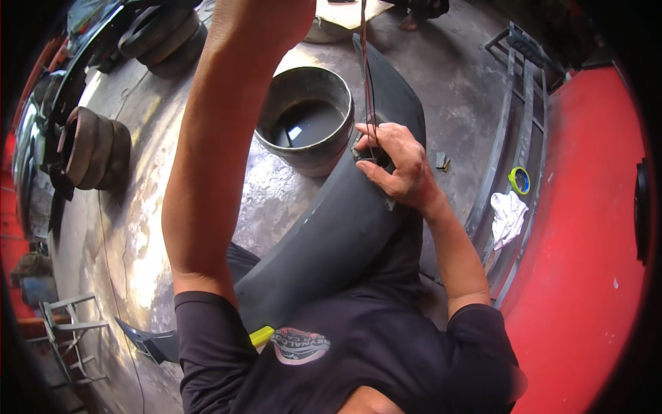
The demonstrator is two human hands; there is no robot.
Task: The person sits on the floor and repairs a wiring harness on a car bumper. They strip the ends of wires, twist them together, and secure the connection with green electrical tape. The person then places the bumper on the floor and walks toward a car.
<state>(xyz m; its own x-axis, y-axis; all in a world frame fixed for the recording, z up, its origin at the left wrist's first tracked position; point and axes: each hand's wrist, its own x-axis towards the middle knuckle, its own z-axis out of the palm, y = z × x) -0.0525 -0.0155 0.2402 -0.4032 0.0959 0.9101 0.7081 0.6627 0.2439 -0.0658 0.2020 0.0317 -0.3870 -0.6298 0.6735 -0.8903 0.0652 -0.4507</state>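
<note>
A long, curved dark grey car bumper (pixel 324 221) lies across my lap and stretches away from me. My right hand (pixel 400 162) grips it around a small dark opening, forefinger on the far side and thumb on the near side. Thin dark reddish strands (pixel 367 76) run from the top edge of the view down to that opening, between the finger and thumb. My left arm is raised high. Only part of my left hand (pixel 265 17) shows at the top edge, and its fingers are out of view, so what it holds is hidden.
A dark bucket (pixel 307 152) of murky liquid stands left of the bumper. Stacked tires (pixel 96 148) sit at the far left. A red car panel (pixel 579 241) fills the right side, beside a metal frame with a white cloth (pixel 508 219) and a yellow-green tape roll (pixel 518 181).
</note>
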